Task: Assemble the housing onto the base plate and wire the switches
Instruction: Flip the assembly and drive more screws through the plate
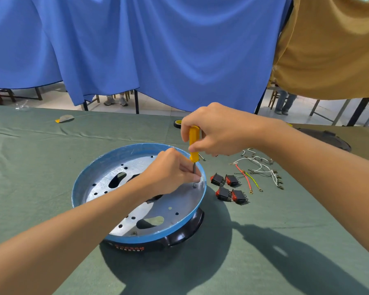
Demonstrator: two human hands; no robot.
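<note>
Here, my right hand [217, 128] grips the yellow screwdriver [193, 143] upright, its tip on a screw [194, 185] at 3 o'clock on the blue-rimmed metal plate [134, 165]. The plate sits on the black housing [185, 235], mid-table [41, 167]. My left hand [170, 171] pinches the shaft just above the screw. Four red switches [224, 193] and loose wires [262, 167] lie at 3 o'clock of the plate; a tape roll [178, 123] at 12 is partly hidden by my right hand.
</note>
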